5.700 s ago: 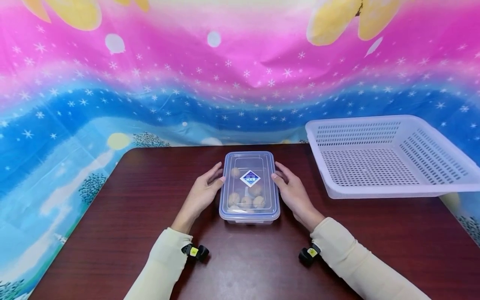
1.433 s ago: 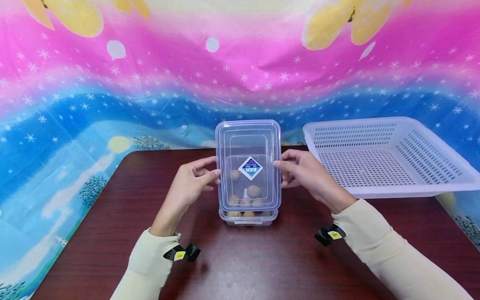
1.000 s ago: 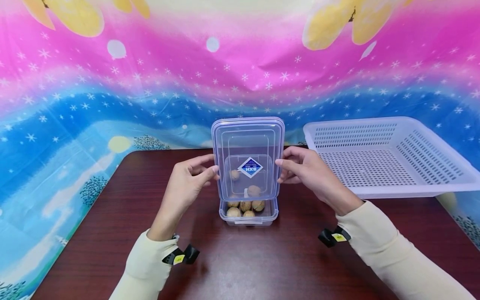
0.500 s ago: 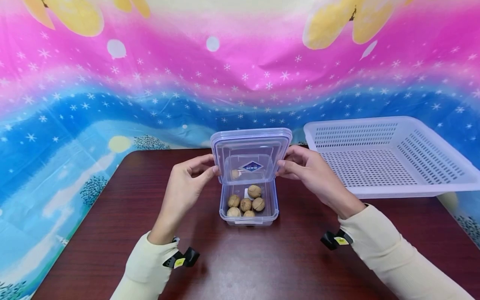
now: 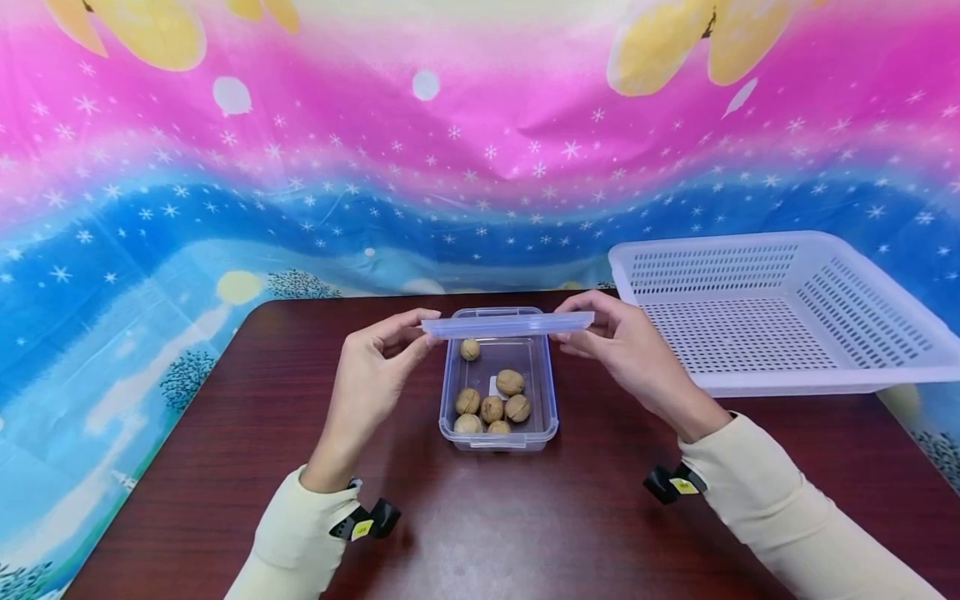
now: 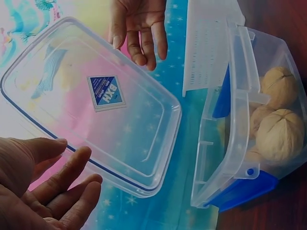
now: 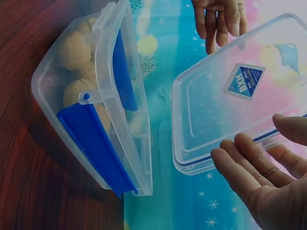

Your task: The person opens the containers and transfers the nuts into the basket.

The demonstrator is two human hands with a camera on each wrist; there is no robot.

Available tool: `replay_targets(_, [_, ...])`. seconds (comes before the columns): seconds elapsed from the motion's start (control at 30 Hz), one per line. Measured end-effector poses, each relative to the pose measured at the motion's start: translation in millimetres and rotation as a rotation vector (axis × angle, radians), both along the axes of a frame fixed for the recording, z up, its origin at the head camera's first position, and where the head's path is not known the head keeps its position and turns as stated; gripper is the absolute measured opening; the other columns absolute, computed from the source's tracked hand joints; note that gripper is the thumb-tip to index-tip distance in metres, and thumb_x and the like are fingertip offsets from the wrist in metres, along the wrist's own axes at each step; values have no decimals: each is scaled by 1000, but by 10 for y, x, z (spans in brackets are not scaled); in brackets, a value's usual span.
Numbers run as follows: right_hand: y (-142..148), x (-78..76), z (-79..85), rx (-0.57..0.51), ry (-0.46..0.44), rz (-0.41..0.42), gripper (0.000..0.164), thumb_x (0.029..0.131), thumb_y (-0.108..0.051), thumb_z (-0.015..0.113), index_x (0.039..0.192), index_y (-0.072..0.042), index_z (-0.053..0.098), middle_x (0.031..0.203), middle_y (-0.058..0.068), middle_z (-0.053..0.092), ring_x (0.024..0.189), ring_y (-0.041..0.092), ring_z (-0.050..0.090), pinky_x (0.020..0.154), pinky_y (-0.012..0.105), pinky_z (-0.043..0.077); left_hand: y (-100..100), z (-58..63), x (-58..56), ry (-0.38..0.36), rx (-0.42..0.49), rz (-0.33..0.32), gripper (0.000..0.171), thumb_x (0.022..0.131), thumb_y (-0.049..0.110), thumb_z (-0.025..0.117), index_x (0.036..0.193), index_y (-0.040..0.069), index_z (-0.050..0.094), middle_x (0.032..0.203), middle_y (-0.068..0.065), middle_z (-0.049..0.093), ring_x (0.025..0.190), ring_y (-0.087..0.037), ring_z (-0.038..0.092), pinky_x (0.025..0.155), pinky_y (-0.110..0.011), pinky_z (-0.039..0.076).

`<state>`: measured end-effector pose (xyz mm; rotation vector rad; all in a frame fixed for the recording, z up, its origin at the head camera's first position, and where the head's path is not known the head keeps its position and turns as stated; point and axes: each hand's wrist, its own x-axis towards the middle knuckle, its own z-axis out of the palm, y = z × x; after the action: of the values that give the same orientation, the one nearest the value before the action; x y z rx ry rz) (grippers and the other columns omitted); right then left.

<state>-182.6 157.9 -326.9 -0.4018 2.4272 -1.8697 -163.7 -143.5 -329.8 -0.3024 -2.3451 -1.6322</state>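
Observation:
A clear plastic lid (image 5: 510,326) with a diamond BXH label (image 6: 106,92) is held above the back part of a clear food container (image 5: 553,398). The head view catches this lid edge-on. My left hand (image 5: 366,375) pinches its left edge between thumb and fingers, and my right hand (image 5: 633,346) pinches the right edge. The container stands uncovered on the table, with several walnuts (image 5: 510,382) inside, most of them towards the front. Its blue side latches (image 7: 96,148) hang unfastened in the right wrist view.
A white perforated plastic basket (image 5: 675,383) stands at the back right of the dark wooden table (image 5: 480,525). Behind the table hangs a colourful printed cloth (image 5: 337,150).
First the lid lay on the container with a hand at each side. Both hands have raised it and tilted it from upright to edge-on, leaving the walnuts uncovered.

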Motion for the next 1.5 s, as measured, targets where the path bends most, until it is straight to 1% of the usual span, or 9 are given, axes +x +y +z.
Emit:
replay_targets(0.13, [9, 6, -16, 19, 11, -8, 27, 102, 0, 62, 129, 1, 63, 129, 23, 66, 96, 9, 72, 84, 25, 61, 15, -23, 12, -2, 34, -21, 27, 96, 9, 76, 123, 11, 77, 104, -13, 80, 89, -7, 74, 82, -18, 57])
replay_targets(0.33, [26, 13, -56, 59, 60, -18, 29, 100, -5, 69, 128, -2, 64, 121, 18, 70, 96, 11, 72, 82, 21, 57, 33, -62, 28, -11, 69, -29, 27, 96, 8, 76, 122, 9, 77, 107, -15, 79, 90, -7, 75, 82, -19, 58])
replay_targets(0.47, [29, 27, -70, 66, 56, -19, 30, 100, -8, 70, 129, -4, 64, 122, 17, 70, 98, 13, 71, 82, 22, 57, 40, -76, 48, -24, 110, -35, 28, 95, 5, 76, 123, 8, 77, 110, -16, 79, 93, -9, 76, 82, -20, 59])
replay_targets(0.63, [32, 44, -85, 63, 54, -14, 29, 101, -5, 66, 130, -2, 63, 124, 19, 69, 98, 12, 73, 81, 24, 58, 38, -101, 63, -59, 132, -40, 29, 95, 3, 75, 123, 7, 76, 113, -17, 78, 94, -10, 77, 80, -21, 59])
replay_targets(0.83, [41, 62, -93, 73, 51, -20, 28, 102, 1, 61, 130, -1, 63, 125, 21, 69, 97, 10, 74, 84, 22, 58, 34, -142, 61, -99, 133, -47, 31, 95, 4, 75, 125, 9, 76, 114, -17, 78, 94, -11, 77, 79, -21, 59])
replay_targets(1.03, [41, 68, -103, 73, 16, -22, 29, 102, 3, 55, 129, -2, 63, 125, 21, 69, 91, 13, 73, 75, 29, 62, 33, -178, 59, -146, 138, -49, 30, 96, 3, 72, 125, 9, 75, 114, -16, 78, 93, -11, 77, 79, -26, 61])
replay_targets(1.2, [36, 70, -132, 36, -6, -14, 27, 103, 3, 54, 128, 0, 62, 126, 23, 68, 90, 13, 73, 72, 33, 63, 42, -193, 58, -196, 170, -65, 34, 98, -5, 59, 127, 6, 73, 117, -19, 77, 87, -13, 76, 77, -32, 63])
replay_targets(1.33, [26, 75, -153, -3, -31, -8, 25, 105, 3, 52, 129, 2, 61, 126, 25, 67, 90, 13, 74, 73, 36, 64, 50, -201, 55, -245, 178, -52, 32, 103, 0, 54, 127, 7, 74, 118, -18, 76, 87, -16, 75, 78, -37, 64])
replay_targets(1.5, [11, 80, -165, -29, -67, -13, 23, 109, -5, 50, 128, 3, 61, 124, 24, 66, 89, 16, 74, 74, 38, 64, 47, -208, 51, -284, 197, -52, 25, 104, 11, 63, 126, 6, 74, 117, -18, 77, 89, -17, 76, 79, -39, 64])
